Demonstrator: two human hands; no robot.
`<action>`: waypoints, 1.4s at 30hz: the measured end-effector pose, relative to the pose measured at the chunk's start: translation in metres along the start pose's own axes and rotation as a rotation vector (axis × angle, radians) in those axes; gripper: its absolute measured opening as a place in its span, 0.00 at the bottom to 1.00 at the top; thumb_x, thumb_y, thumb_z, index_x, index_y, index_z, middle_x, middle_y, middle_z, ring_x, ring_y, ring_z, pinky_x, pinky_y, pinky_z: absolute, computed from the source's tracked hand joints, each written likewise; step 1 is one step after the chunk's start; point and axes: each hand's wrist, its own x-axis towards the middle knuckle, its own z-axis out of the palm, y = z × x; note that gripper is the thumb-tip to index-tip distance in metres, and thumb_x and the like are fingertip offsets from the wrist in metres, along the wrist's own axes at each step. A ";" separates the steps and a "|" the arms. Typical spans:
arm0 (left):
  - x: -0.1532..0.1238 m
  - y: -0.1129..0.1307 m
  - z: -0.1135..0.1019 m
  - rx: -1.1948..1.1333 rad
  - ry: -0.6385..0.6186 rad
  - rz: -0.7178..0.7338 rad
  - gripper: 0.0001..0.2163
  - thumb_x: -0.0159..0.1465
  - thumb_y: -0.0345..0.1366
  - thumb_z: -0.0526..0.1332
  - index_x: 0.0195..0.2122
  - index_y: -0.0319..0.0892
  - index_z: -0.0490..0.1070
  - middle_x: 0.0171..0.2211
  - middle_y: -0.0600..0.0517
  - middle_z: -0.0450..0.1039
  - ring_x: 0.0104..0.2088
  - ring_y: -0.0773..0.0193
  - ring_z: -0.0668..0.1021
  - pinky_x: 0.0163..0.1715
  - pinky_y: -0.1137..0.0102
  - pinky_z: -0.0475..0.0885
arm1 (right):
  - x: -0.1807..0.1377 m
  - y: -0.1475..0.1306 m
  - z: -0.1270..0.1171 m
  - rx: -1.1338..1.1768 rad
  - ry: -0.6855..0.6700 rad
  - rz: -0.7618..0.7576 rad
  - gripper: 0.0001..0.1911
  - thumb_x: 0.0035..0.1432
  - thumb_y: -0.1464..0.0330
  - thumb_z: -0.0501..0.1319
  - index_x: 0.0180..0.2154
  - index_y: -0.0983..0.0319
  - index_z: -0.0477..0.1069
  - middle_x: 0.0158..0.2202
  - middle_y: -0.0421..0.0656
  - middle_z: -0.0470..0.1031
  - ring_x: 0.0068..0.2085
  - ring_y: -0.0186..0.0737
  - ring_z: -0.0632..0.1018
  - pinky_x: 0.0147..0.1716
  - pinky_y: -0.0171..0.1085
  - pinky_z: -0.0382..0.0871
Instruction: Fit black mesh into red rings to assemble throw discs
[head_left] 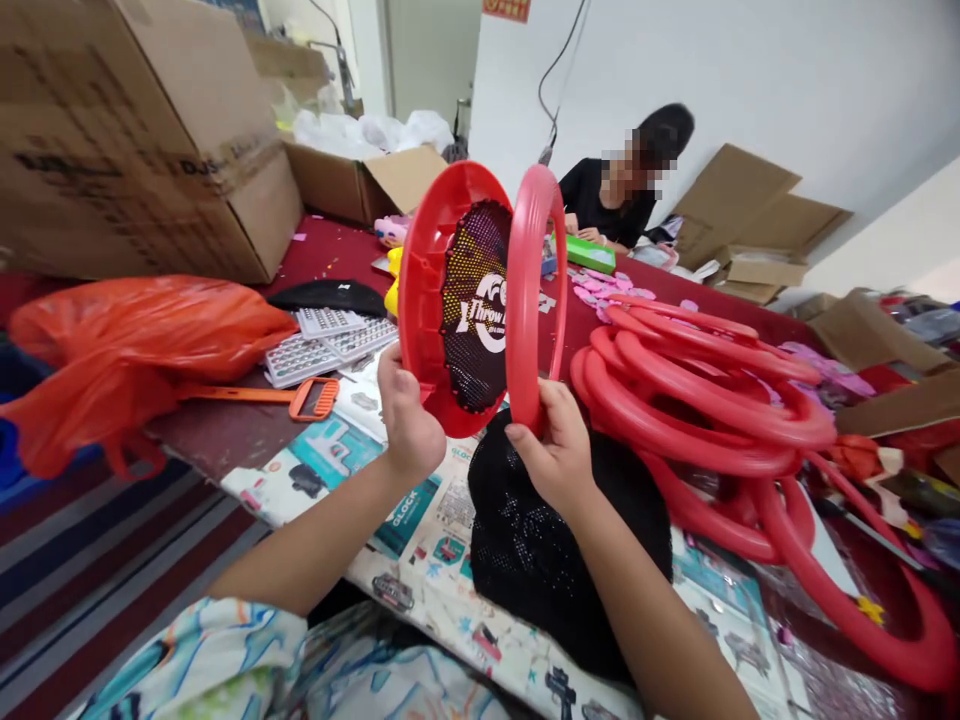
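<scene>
L hand (pixel 414 425): grip clasped on near/bottom edge of red dish (pixel 421 300); dish stands on edge, hollow twd R
R hand (pixel 556 445): grip pinched on bottom of red ring (pixel 523 310), thumb on near side; ring upright, just R of dish
black mesh (pixel 469 285): btwn dish & ring in view, agst dish hollow, white "Throw" print showing; can't tell if ring touches it
dish + ring pos.: mid scene, both held up off counter (pixel 341 255)
black cloth (pixel 517 545): flat on printed sheet (pixel 442 505), below R hand, part hidden by R arm
ring pile (pixel 690 400): R side, red rings stacked loosely, some leaning at near end
orange handle (pixel 311 399): L of L hand, near white trays (pixel 315 350)
orange bag (pixel 150 350): L side, full, crumpled
carton (pixel 142 150): big, far L
co-worker (pixel 615 210): far side, black top, seated or bent low (can't tell), hands nr green box (pixel 590 253)
pink pcs (pixel 596 290): scattered btwn co-worker & ring pile
</scene>
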 end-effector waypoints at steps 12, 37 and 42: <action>-0.029 -0.017 -0.023 0.143 -0.286 0.272 0.21 0.71 0.50 0.53 0.61 0.48 0.62 0.47 0.46 0.69 0.42 0.61 0.76 0.42 0.66 0.75 | -0.019 -0.003 0.030 0.089 -0.056 -0.041 0.26 0.67 0.49 0.53 0.60 0.54 0.65 0.53 0.49 0.72 0.52 0.49 0.74 0.54 0.49 0.71; -0.024 -0.024 -0.025 0.237 -0.447 0.436 0.24 0.71 0.50 0.52 0.64 0.47 0.55 0.50 0.44 0.63 0.48 0.58 0.70 0.46 0.62 0.73 | -0.021 0.017 0.032 0.120 -0.167 -0.032 0.28 0.66 0.51 0.57 0.63 0.54 0.66 0.51 0.49 0.69 0.52 0.47 0.74 0.56 0.48 0.72; -0.023 -0.026 -0.026 0.231 -0.498 0.438 0.24 0.70 0.50 0.53 0.64 0.47 0.54 0.49 0.44 0.63 0.49 0.58 0.70 0.48 0.62 0.72 | -0.014 0.017 0.023 0.074 -0.213 -0.108 0.27 0.66 0.52 0.56 0.62 0.55 0.67 0.49 0.50 0.70 0.50 0.47 0.75 0.54 0.48 0.74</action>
